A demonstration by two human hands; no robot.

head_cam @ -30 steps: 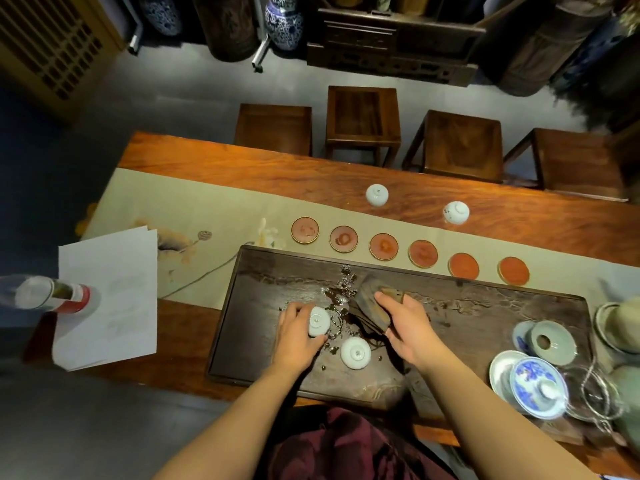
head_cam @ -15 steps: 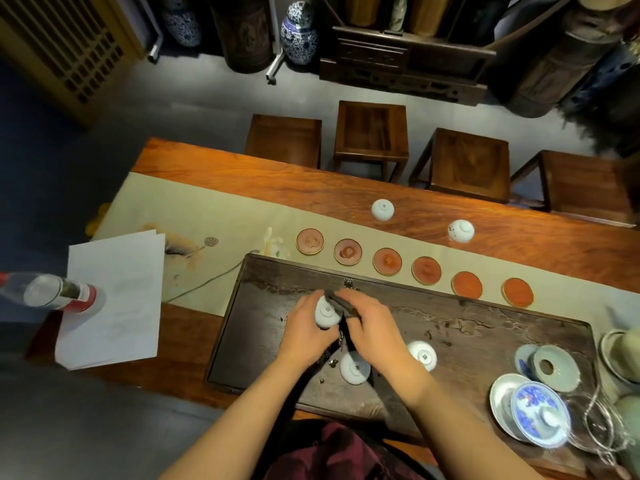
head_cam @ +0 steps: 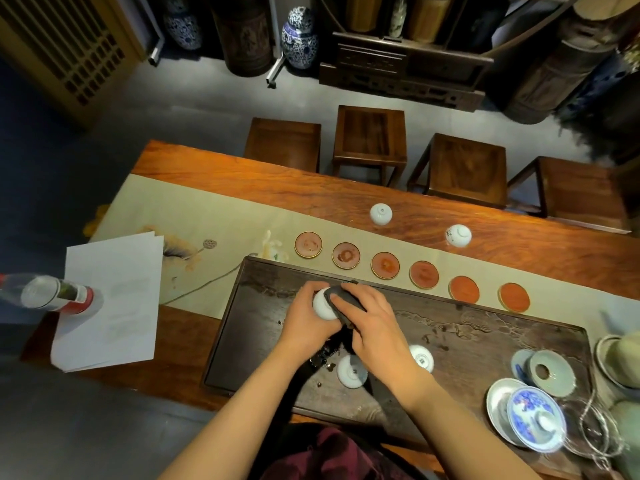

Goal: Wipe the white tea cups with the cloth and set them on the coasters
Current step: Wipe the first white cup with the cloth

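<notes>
Fingers of left hand (head_cam: 304, 320) curled round white tea cup (head_cam: 323, 304) above dark tray (head_cam: 249, 327), right hand (head_cam: 372, 317) pressing dark cloth (head_cam: 346, 301) onto cup from the right, six coasters (head_cam: 385, 265) bare beyond tray's far edge

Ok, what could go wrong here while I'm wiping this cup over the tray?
The cup is held in the left hand alone while the right hand presses the cloth on it; a wet cup could slip. Two cups sit on the tray right under your wrists and might get knocked.
</notes>
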